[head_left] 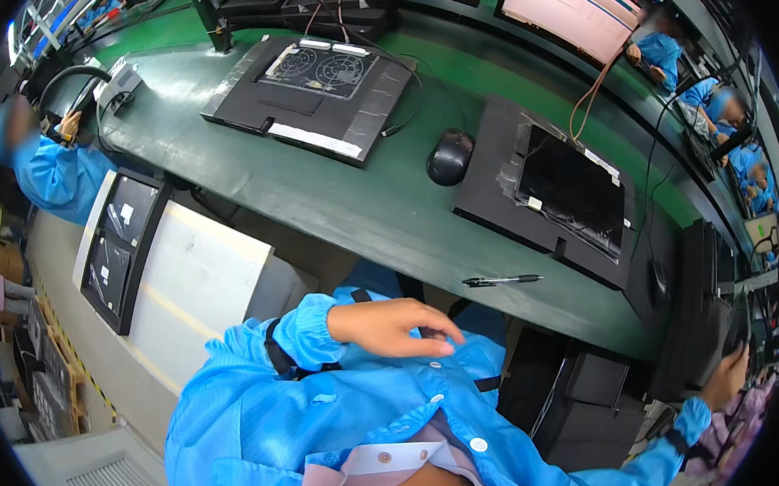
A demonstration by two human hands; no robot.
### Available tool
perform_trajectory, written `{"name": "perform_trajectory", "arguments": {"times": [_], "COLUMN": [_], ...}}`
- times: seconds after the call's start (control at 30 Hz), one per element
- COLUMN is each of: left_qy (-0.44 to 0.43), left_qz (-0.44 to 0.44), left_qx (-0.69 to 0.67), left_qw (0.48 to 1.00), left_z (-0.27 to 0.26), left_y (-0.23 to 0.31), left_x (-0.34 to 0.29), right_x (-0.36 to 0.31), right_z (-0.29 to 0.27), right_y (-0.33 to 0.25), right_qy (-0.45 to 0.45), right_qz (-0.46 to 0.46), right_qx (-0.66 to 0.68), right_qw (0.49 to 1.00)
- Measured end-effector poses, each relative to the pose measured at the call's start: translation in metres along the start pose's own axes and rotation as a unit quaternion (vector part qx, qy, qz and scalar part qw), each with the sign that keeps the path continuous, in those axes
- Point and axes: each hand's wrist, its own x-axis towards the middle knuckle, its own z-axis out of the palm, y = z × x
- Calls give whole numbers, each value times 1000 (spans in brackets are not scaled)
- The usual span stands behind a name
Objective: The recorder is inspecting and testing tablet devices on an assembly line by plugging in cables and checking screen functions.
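My left hand is held in front of my body, short of the table edge. Its fingers are loosely bent, with a gap between thumb and forefinger and nothing in them. Far to the right, my right hand reaches up beside the table's right end. Its fingers are closed at a dark flat thing, too small and distorted to name. A black pen lies near the table's front edge. Behind it, a glossy black display panel rests on a dark foam pad.
On the green table, a second foam pad bears a dark panel with two round patterns. Computer mice and cables lie around. A white board with a black tray stands left. Co-workers sit nearby.
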Motion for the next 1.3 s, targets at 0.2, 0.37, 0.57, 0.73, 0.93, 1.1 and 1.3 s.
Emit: {"name": "perform_trajectory", "arguments": {"times": [0.2, 0.37, 0.57, 0.73, 0.93, 1.1, 1.3], "left_qy": [57, 103, 472, 569, 596, 566, 559], "left_qz": [93, 301, 211, 213, 257, 285, 310], "left_qx": [-187, -517, -515, -450, -412, -463, -461], "left_qw": [976, 794, 684, 655, 639, 619, 615], "left_z": [-1, -11, -36, -37, -49, -68, -74], "left_y": [34, 71, 39, 10, 1, -10, -12], "left_x": [59, 57, -68, -134, -156, -158, -152], "right_x": [7, 39, 55, 58, 58, 60, 56], "right_z": [-118, -202, -222, -142, -116, -113, -111], "right_y": [-169, -400, -565, -659, -705, -703, -708], "right_qy": [261, 148, 114, -107, -144, -195, -204], "right_qz": [27, -405, -505, -401, -487, -520, -516], "right_qx": [136, 587, 720, 644, 554, 545, 538], "right_qw": [955, 685, 463, 643, 660, 629, 634]}}
